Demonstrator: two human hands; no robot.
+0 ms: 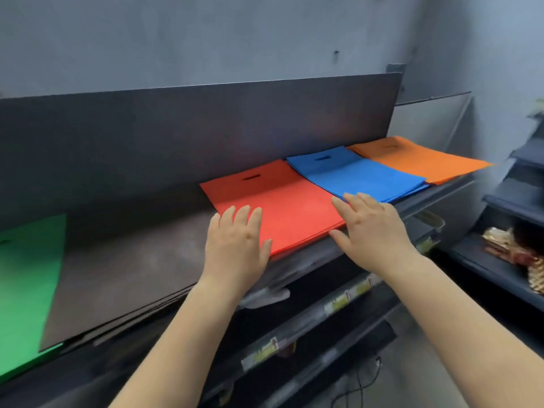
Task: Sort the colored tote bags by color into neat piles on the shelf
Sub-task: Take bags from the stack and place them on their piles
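What worried me most was the red pile (pixel 279 201): its near edge sat right at the lip of the shelf (pixel 435 195), so a push from either palm that ran toward me instead of sideways could, I judged, have slid the top bags off the front. A second risk was on the right, where the red pile met the blue pile (pixel 356 175) so closely that I could not tell whether they touched or overlapped; squaring one edge there could have dragged the blue bags crooked. The orange pile (pixel 418 159) lay beyond the blue, with one corner jutting past the shelf end, and I thought a knock could tip it. The left hand (pixel 235 240) lay flat on the near left corner of the red pile, fingers straight and close together, pressing rather than gripping. The right hand (pixel 371 228) was flat too, fingers extended over the seam between red and blue and thumb spread along the red pile's front edge, holding nothing. A dark pile (pixel 123 260) and a green pile (pixel 26 290) lay further left along the same shelf.
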